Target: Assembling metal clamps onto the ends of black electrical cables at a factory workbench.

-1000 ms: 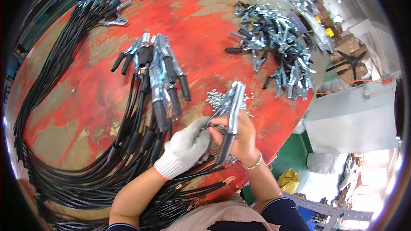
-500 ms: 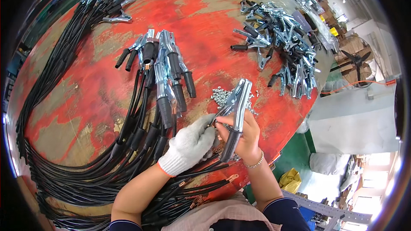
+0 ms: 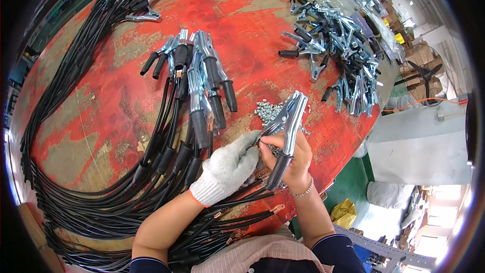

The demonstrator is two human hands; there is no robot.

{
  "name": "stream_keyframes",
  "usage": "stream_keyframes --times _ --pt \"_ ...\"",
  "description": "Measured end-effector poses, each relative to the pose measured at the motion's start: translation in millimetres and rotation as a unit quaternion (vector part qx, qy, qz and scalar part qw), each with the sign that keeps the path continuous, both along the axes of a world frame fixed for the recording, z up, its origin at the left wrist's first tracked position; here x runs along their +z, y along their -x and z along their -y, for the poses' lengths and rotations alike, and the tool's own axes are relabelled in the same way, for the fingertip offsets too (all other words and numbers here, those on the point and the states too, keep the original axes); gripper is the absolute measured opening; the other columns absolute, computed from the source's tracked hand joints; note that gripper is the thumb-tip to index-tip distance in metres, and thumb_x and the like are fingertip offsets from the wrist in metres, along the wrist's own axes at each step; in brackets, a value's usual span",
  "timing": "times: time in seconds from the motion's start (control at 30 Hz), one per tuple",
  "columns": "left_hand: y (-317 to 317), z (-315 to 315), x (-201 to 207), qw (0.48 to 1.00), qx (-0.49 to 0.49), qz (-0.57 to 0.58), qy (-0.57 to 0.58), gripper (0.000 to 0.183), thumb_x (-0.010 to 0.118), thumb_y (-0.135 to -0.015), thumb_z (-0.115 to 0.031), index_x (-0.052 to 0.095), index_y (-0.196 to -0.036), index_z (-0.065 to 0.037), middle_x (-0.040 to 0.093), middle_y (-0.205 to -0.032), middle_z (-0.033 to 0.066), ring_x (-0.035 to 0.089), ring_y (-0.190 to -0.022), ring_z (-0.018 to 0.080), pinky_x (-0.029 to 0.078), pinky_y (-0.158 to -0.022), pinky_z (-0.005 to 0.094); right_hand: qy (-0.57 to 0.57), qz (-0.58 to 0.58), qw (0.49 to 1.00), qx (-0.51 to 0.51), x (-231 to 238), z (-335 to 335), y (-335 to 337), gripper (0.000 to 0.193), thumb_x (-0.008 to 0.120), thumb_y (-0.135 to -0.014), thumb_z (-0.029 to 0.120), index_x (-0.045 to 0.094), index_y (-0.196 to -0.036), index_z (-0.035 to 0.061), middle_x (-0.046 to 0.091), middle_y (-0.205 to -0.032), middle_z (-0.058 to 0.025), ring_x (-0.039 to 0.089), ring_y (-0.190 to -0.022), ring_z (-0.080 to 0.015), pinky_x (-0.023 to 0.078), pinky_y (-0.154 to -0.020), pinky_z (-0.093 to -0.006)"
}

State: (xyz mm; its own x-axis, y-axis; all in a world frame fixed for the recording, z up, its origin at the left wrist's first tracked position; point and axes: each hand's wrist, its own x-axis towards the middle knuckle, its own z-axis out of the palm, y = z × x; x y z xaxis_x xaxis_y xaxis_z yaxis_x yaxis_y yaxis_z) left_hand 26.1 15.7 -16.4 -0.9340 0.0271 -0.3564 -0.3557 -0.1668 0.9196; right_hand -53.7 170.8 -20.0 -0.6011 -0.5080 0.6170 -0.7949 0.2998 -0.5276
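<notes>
A silvery metal spring clamp (image 3: 292, 126) with a black handle sleeve is held between my two hands, its jaws pointing away from me. My left hand (image 3: 227, 167), in a white knit glove, closes on the lower part of the clamp; what else its fingers cover is hidden. Bare and wearing a beaded bracelet, my right hand (image 3: 299, 159) wraps around the clamp from the right. Its thumb and forefinger pinch at the meeting point with the glove, where a small part is too hidden to name. Small metal screws (image 3: 267, 112) lie heaped just beyond the hands.
Black cables (image 3: 96, 207) sweep across the left and front, some with copper lugs (image 3: 277, 209). Several clamps on cables (image 3: 196, 88) lie left of centre, and another cabled bundle (image 3: 126, 0) at far left. Loose clamps (image 3: 348, 50) pile up far right on the worn red table (image 3: 262, 76).
The whole scene has shifted slightly to the right in the picture. Both hands stay together on the clamp, with the right fingertips slightly repositioned at the pinch.
</notes>
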Motion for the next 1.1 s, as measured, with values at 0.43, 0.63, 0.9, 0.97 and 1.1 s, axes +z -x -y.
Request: stream_keyframes --times 0.43,0.63,0.9,0.97,1.1 --pt "0 2 1 1.000 0.000 0.011 0.007 0.036 0.047 -0.099 -0.012 0.050 -0.133 -0.001 0.063 -0.078 0.0034 0.057 -0.058 0.0078 0.048 -0.053 0.0229 -0.004 0.015 1.000 -0.025 0 3 -2 0.025 0.081 -0.066 -0.002 0.071 -0.088 0.0055 0.061 -0.078 -0.0081 0.059 -0.069 -0.0226 0.047 -0.062 -0.0326" --pt "1 2 5 1.000 0.000 0.010 0.015 0.036 0.047 -0.098 -0.011 0.051 -0.133 -0.001 0.063 -0.077 0.0035 0.057 -0.058 0.0080 0.048 -0.054 0.0234 -0.003 0.011 1.000 -0.014 6 4 1 0.028 0.083 -0.065 0.002 0.072 -0.089 0.0079 0.063 -0.078 -0.0073 0.058 -0.068 -0.0242 0.046 -0.058 -0.0334" --pt "0 1 0 1.000 0.010 0.007 0.006 0.038 0.049 -0.098 -0.015 0.051 -0.135 -0.003 0.061 -0.071 0.0031 0.058 -0.055 0.0087 0.049 -0.051 0.0250 -0.025 0.041 0.999 -0.024 8 4 0 0.026 0.082 -0.065 0.002 0.072 -0.088 0.0074 0.062 -0.076 -0.0074 0.059 -0.069 -0.0235 0.047 -0.060 -0.0329" --pt "1 1 2 1.000 0.009 0.021 0.002 0.038 0.049 -0.099 -0.015 0.050 -0.135 -0.003 0.060 -0.072 0.0027 0.058 -0.056 0.0085 0.048 -0.051 0.0247 -0.038 0.037 0.998 -0.033 8 4 -1 0.026 0.083 -0.065 0.004 0.072 -0.088 0.0078 0.062 -0.077 -0.0076 0.059 -0.069 -0.0249 0.046 -0.059 -0.0342" --pt "1 2 3 1.000 0.006 0.024 -0.004 0.039 0.048 -0.099 -0.015 0.049 -0.136 -0.003 0.059 -0.072 0.0023 0.058 -0.056 0.0083 0.048 -0.051 0.0242 -0.035 0.036 0.998 -0.041 13 5 -3 0.024 0.084 -0.066 0.005 0.071 -0.086 0.0076 0.062 -0.077 -0.0081 0.059 -0.068 -0.0250 0.047 -0.059 -0.0345"
